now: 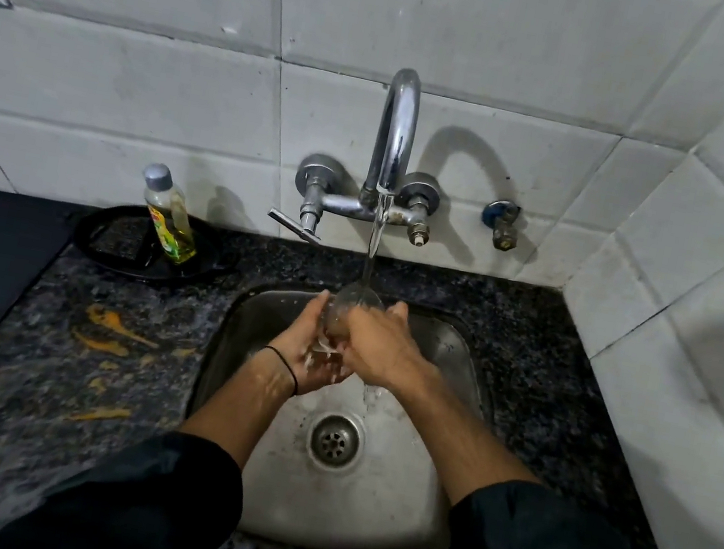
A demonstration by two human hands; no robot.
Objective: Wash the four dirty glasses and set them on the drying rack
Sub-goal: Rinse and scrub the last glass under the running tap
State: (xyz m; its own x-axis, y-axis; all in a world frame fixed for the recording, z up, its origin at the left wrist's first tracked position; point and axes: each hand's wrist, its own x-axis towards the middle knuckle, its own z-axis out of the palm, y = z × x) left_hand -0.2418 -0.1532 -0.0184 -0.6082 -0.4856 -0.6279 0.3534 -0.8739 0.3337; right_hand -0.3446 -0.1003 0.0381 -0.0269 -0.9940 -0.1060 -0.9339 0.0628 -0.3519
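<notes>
Evidently unfinished: left hand point(311, 355) and right hand point(381, 346), fingers curled round one glass point(351, 304), rinse it under the tap point(395, 135); no rack visible.

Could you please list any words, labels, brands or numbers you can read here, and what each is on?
No text here can be read.
Label on the bottle: red, green and yellow print, too blurred to read.
Glass, tap, sink, tiles: no text shows.
</notes>
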